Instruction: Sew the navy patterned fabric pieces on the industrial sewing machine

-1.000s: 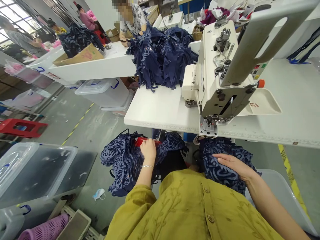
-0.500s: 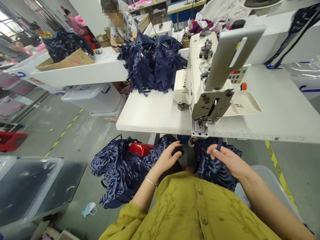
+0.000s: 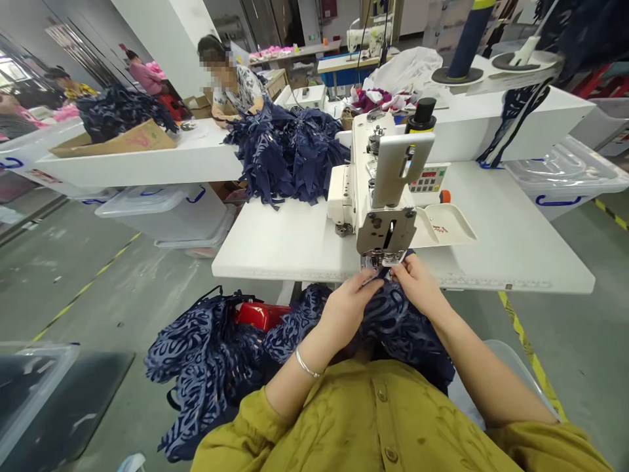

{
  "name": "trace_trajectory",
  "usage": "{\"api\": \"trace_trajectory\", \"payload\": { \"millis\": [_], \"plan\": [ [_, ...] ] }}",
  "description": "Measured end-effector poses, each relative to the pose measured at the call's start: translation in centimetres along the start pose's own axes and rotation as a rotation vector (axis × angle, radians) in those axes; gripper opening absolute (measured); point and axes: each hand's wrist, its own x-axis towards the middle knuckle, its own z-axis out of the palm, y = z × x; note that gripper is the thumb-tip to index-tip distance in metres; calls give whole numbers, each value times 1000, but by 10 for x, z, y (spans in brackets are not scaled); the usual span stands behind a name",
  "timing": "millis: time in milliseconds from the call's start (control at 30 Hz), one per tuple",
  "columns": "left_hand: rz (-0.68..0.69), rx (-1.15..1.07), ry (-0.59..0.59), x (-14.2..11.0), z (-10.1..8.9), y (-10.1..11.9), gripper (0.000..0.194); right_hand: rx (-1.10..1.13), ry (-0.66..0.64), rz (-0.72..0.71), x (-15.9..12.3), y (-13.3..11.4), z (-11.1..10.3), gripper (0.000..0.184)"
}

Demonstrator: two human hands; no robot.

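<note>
Both hands are at the front of the sewing machine (image 3: pixel 376 190), close below its presser foot. My left hand (image 3: pixel 346 308), a bangle on its wrist, pinches a narrow navy strap (image 3: pixel 384 271) at the foot. From the other side, the fingers of my right hand (image 3: pixel 417 283) close on the same strap, near its edge by the machine. Patterned navy fabric (image 3: pixel 393 311) hangs from there over my lap. More of the patterned navy garments (image 3: pixel 196 354) lie heaped at the left, beside a red object (image 3: pixel 260 316). The fingertips are partly hidden by the machine head.
A pile of navy pieces (image 3: pixel 295 151) rests on the white table (image 3: pixel 275 246) left of the machine. A small tray (image 3: pixel 449 223) with tiny parts stands at its right. Lidded plastic boxes (image 3: pixel 162 213) stand below. Across the table sits another person (image 3: pixel 240 85).
Both hands have moved up and together to the presser foot. The right hand has brought the strap and fabric there; the left hand, empty before, now grips the strap. The view has tilted up.
</note>
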Motion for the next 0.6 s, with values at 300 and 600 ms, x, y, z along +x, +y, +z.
{"api": "trace_trajectory", "payload": {
  "millis": [300,600],
  "plan": [
    [143,398,1,-7,12,4,42,-309,82,-231,33,-11,9,25],
    [111,425,30,-2,21,12,43,-299,114,-253,44,-4,13,31]
  ]
}}
